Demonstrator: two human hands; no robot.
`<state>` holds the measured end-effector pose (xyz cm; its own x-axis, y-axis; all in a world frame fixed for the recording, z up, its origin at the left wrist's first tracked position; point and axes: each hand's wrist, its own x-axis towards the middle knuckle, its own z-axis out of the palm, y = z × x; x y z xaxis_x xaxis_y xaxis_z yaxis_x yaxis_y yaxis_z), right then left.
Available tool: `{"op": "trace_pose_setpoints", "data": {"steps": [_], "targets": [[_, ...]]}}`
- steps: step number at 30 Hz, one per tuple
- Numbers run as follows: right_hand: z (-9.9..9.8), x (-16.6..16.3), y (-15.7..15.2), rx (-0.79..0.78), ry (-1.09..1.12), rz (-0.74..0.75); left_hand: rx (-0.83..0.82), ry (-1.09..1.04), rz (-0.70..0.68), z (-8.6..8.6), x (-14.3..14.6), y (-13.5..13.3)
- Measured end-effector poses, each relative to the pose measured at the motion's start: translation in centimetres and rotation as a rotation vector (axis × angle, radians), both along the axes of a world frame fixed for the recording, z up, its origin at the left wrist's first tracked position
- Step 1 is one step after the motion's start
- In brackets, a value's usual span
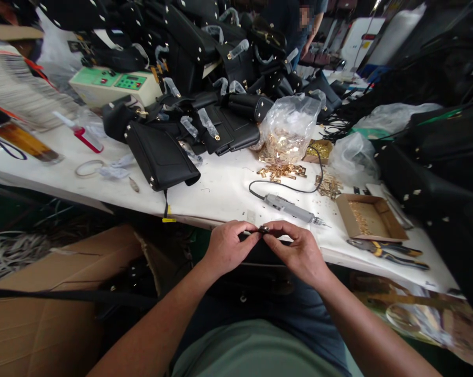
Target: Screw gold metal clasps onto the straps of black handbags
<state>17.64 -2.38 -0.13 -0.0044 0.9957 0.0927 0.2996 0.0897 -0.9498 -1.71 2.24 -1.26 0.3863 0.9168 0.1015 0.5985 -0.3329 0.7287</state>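
Observation:
At the table's front edge, my left hand (231, 246) and my right hand (299, 250) meet with thumbs and forefingers pinched. Between the fingertips is a small dark piece with a shiny metal fitting (264, 229); its exact kind is too small to make out. Below the hands, black material lies over my lap, partly hidden by them. Just beyond my right hand, a grey electric screwdriver (289, 208) lies on the white table, its cord looping back. Pliers with black and yellow handles (389, 252) rest further right.
Black handbags (161, 154) are piled across the back. A plastic bag of gold metal parts (289, 131) stands near loose gold pieces (282, 171). A small cardboard box (372, 217) holds tiny parts. A large carton (63, 309) is at lower left. Another person (295, 26) stands behind.

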Motion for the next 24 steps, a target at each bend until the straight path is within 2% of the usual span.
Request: {"op": "trace_pose_setpoints", "data": {"steps": [7, 15, 24], "targets": [[-0.7, -0.1, 0.1, 0.010, -0.039, -0.049, 0.011, 0.003, 0.015, 0.1, 0.3, -0.1], [-1.0, -0.1, 0.1, 0.012, -0.016, -0.071, 0.044, -0.059, -0.032, -0.3, 0.3, 0.0], [-1.4, 0.2, 0.8, -0.021, 0.047, -0.060, 0.166, -0.007, -0.059, 1.5, 0.8, 1.0]]}}
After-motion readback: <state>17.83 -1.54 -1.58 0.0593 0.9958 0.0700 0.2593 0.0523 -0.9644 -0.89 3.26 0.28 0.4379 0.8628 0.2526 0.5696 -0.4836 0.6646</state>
